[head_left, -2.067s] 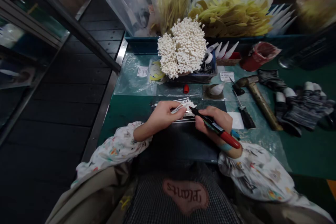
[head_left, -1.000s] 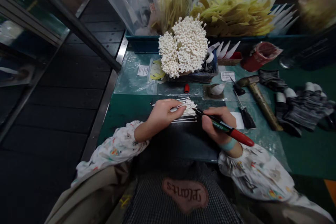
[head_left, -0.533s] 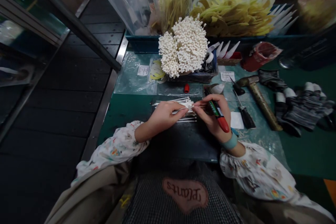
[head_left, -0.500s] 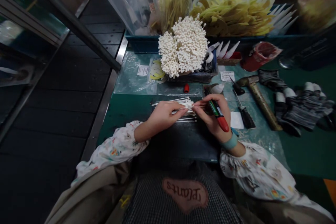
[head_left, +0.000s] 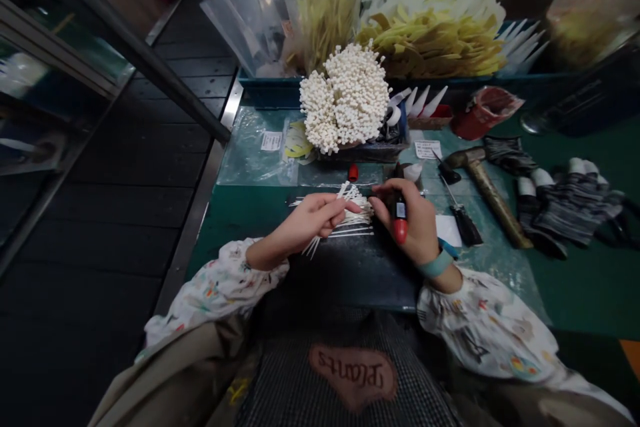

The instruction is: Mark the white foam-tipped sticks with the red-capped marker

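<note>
Several thin white stems with small bead-like tips (head_left: 312, 245) are pinched in my left hand (head_left: 316, 217). Their tips show above its fingers and their tails poke out below. Under and beside that hand, more white stems (head_left: 353, 234) lie on a dark mat (head_left: 350, 273). My right hand (head_left: 416, 221) is closed around a marker (head_left: 401, 219) with a red end; its thumb and index finger are parted near the stem tips. A small red cap (head_left: 353, 173) stands just beyond. Behind it rises a big bundle of white bead-tipped stems (head_left: 353, 100).
To the right lie a screwdriver (head_left: 466, 223), a hammer (head_left: 493, 197) and grey knit gloves (head_left: 570, 203). A red container (head_left: 485, 113) and a blue tray (head_left: 275, 90) of yellow and white pieces line the back. A metal post (head_left: 165, 80) slants at left.
My hands have moved apart, the right one a little. The left hand has turned, so its stems now point up and down. The marker sits more upright in my right hand.
</note>
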`<state>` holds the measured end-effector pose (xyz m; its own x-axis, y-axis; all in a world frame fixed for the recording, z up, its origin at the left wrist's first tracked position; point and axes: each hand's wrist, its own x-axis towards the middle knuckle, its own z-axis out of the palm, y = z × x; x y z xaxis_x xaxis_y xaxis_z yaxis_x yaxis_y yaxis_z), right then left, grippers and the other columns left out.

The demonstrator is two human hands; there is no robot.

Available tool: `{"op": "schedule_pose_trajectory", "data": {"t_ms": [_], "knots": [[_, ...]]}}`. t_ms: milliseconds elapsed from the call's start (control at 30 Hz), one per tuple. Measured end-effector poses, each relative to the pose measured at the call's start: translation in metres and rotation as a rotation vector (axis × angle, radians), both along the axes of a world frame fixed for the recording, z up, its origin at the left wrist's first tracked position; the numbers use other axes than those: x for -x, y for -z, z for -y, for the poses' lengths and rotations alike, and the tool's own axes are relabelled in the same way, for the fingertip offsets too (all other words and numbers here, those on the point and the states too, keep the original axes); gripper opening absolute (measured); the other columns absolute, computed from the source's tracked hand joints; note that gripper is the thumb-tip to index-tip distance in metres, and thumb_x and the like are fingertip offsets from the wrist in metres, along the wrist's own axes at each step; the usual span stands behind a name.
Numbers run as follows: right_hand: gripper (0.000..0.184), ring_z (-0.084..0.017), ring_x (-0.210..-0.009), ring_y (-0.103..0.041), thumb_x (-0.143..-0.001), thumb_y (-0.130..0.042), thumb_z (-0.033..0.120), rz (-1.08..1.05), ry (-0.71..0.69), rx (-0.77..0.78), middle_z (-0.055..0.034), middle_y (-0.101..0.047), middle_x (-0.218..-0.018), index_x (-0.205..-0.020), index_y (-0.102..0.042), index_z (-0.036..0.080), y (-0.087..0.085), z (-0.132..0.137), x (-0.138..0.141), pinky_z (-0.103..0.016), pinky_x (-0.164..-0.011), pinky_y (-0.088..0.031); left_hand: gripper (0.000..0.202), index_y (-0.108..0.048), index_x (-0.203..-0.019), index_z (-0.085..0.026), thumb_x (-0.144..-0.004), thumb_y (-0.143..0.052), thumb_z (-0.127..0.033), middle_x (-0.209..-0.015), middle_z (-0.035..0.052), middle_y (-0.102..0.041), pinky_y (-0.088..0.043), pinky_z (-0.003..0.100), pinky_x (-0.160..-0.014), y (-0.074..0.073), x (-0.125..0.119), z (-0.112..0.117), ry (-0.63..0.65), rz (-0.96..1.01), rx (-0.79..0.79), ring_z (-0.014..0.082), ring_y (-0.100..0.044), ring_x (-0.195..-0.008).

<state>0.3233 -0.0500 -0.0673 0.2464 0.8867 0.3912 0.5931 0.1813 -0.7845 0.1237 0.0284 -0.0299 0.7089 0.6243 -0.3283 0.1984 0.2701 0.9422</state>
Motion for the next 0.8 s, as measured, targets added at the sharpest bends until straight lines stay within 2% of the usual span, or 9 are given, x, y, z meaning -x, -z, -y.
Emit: {"op": "schedule_pose_trajectory", "data": {"t_ms": [67, 167, 300, 467, 600, 700, 800], "knots": [[0.023, -0.021, -0.089, -0.075, -0.091, -0.073, 0.034, -0.171, -0.05, -0.033, -0.0029, -0.077, -0.1, -0.105, -0.057, 0.025, -0.004, 0.001, 0.004, -0.036, -0.08, -0.062, 0.036, -0.074, -0.097, -0.016, -0.098, -0.054, -0.046, -0.062, -0.0038, -0.04, -0.025, 0.022, -0.044, 0.002, -0.002, 0.002, 0.037, -0.004, 0.004, 0.008, -0.032, -0.05], [0.03, -0.019, -0.087, -0.078, -0.088, -0.076, 0.036, -0.446, -0.108, 0.011, -0.0024, -0.079, -0.098, -0.104, -0.053, 0.025, -0.007, 0.002, 0.01, -0.035, -0.078, -0.065, 0.034, -0.073, -0.096, -0.016, -0.098, -0.053, -0.043, -0.064, -0.0029, -0.047, -0.03, 0.021, -0.046, 0.005, -0.004, 0.003, 0.117, -0.033, -0.084, 0.0081, -0.04, -0.052], [0.041, -0.019, -0.079, -0.08, -0.08, -0.085, 0.037, -0.622, -0.083, 0.067, 0.0, -0.08, -0.088, -0.101, -0.052, 0.025, -0.004, 0.001, 0.013, -0.031, -0.074, -0.067, 0.035, -0.068, -0.08, -0.016, -0.096, -0.051, -0.041, -0.069, 0.0, -0.058, -0.03, 0.022, -0.047, 0.007, -0.007, 0.004, 0.167, -0.054, -0.156, 0.0082, -0.04, -0.052], [0.044, -0.018, -0.073, -0.079, -0.079, -0.085, 0.04, -0.648, -0.076, 0.072, 0.0009, -0.079, -0.086, -0.101, -0.05, 0.025, -0.003, 0.0, 0.014, -0.028, -0.069, -0.067, 0.04, -0.061, -0.067, -0.018, -0.096, -0.049, -0.042, -0.054, -0.0027, -0.049, -0.029, 0.024, -0.05, 0.003, -0.009, 0.006, 0.185, -0.11, -0.204, 0.0106, -0.039, -0.05], [0.042, -0.017, -0.079, -0.079, -0.083, -0.082, 0.039, -0.605, -0.11, 0.084, 0.0001, -0.078, -0.09, -0.105, -0.049, 0.026, -0.003, 0.002, 0.015, -0.028, -0.073, -0.066, 0.038, -0.06, -0.065, -0.018, -0.095, -0.049, -0.037, -0.057, -0.0024, -0.051, -0.029, 0.025, -0.05, 0.004, -0.009, 0.006, 0.217, -0.145, -0.233, 0.0103, -0.039, -0.051], [0.039, -0.017, -0.08, -0.078, -0.086, -0.079, 0.037, -0.563, -0.137, 0.078, 0.0007, -0.076, -0.09, -0.106, -0.048, 0.026, -0.002, 0.003, 0.016, -0.028, -0.072, -0.065, 0.037, -0.06, -0.067, -0.017, -0.096, -0.048, -0.036, -0.059, -0.0018, -0.053, -0.029, 0.024, -0.049, 0.006, -0.009, 0.007, 0.237, -0.135, -0.179, 0.0097, -0.04, -0.051], [0.038, -0.015, -0.075, -0.076, -0.086, -0.079, 0.036, -0.562, -0.122, 0.063, 0.0018, -0.075, -0.088, -0.105, -0.048, 0.026, -0.003, 0.003, 0.018, -0.028, -0.069, -0.065, 0.038, -0.062, -0.071, -0.017, -0.097, -0.046, -0.04, -0.056, -0.0034, -0.048, -0.029, 0.023, -0.049, 0.008, -0.009, 0.007, 0.216, -0.119, -0.104, 0.0094, -0.038, -0.049]]}}
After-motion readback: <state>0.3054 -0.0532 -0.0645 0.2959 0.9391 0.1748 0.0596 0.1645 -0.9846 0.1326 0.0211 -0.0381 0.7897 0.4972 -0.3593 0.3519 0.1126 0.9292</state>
